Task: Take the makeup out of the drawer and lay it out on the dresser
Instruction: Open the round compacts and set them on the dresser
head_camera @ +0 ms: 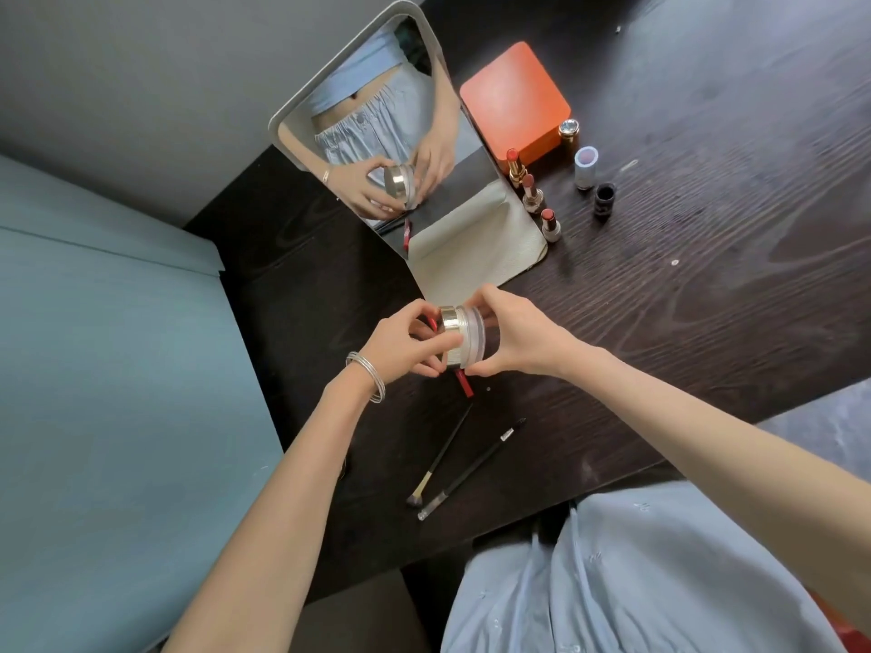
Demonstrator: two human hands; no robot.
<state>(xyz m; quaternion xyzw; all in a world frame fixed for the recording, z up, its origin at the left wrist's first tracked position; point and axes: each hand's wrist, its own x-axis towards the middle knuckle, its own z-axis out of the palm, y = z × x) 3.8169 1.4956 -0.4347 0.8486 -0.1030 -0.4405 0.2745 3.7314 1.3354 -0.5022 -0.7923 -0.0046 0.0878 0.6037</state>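
A round clear jar [469, 337] with a gold lid [450, 319] is held on its side above the dark wooden dresser [683, 294]. My left hand [405, 344] grips the gold lid end. My right hand [513, 339] grips the clear base. Three open lipsticks [532, 195] stand in a row beside the mirror, with three caps [587, 168] to their right. Two makeup brushes [464, 464] lie near the dresser's front edge. A red stick [464, 384] lies on the dresser under the jar. The drawer is out of sight.
A white-framed standing mirror [377, 120] on its white base [476, 247] leans just behind the hands and reflects them. An orange box [513, 99] sits behind the lipsticks. A teal surface [108, 369] borders the dresser on the left.
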